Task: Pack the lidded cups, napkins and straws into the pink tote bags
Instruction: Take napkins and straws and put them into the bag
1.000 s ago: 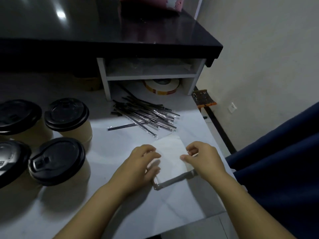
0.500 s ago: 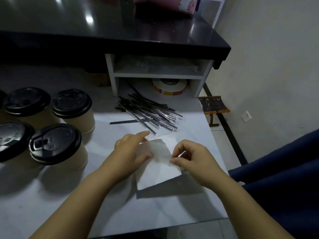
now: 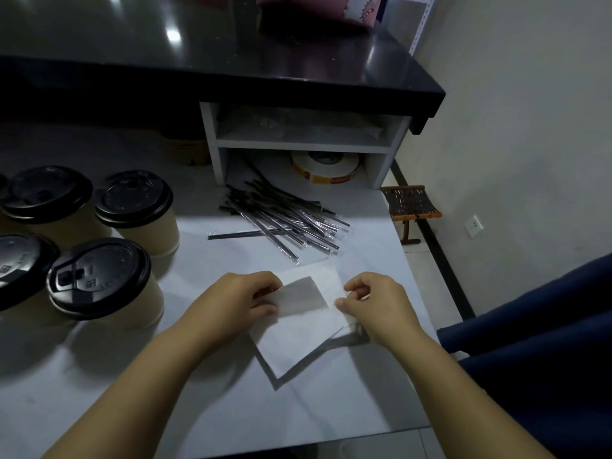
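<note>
A white napkin (image 3: 298,336) hangs just above the white table (image 3: 331,409), casting a shadow, with its top flap folded over. My left hand (image 3: 238,303) pinches its left edge and my right hand (image 3: 374,303) pinches its right edge. Several wrapped straws (image 3: 284,223) lie in a heap beyond the napkin. Several paper cups with black lids stand at the left, the nearest (image 3: 99,279) beside my left forearm. A pink tote bag (image 3: 318,8) sits on the black counter at the top, mostly cut off.
A white shelf unit (image 3: 304,144) under the black counter (image 3: 231,71) holds a tape roll (image 3: 326,167). A small wooden stool (image 3: 410,203) stands on the floor past the table's right edge. Dark blue cloth (image 3: 546,326) fills the right side.
Both hands have lifted the napkin off the table and folded its top part over. The view has shifted slightly, so the cups sit further into the frame.
</note>
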### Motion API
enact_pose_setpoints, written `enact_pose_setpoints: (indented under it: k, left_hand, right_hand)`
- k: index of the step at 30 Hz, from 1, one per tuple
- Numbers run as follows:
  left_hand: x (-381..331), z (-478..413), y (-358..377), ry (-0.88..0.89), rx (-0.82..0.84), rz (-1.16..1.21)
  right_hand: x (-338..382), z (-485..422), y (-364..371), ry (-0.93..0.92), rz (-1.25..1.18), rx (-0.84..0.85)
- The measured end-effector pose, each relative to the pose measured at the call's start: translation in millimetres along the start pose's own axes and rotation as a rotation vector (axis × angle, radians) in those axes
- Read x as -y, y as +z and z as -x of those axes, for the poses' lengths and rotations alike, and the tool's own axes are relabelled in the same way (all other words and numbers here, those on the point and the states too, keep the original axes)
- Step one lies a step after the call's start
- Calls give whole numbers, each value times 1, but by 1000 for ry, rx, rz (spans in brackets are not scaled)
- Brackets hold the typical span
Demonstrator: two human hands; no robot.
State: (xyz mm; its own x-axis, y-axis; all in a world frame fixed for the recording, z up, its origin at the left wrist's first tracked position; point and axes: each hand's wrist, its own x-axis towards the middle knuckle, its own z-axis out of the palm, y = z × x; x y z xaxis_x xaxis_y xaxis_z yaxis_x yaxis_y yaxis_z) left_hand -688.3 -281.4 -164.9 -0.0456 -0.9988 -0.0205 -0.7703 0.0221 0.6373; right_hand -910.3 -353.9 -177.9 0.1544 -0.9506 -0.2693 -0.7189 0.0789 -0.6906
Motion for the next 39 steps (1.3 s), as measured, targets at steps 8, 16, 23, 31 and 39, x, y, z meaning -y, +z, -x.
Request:
enact_pose_setpoints:
  k: [8,16,23,31,39]
  left_hand:
    - [-2,0,0,28,19,11]
    - [-5,-6,7,111,-107,-57]
    - [-7,-16,3,145,-113,-1]
    - [-4,-17,-1,121,-99,118]
    - [11,-14,-17,-170,-156,127]
  right_hand:
    - [1,5,-7,-29,20,-28]
    - [3,13,-16,-207,-4,-89]
    - [5,17,-24,-316,-200,103]
    - [16,2,-26,-329,-261,251]
    - [36,-34,-14,-341,-143,221]
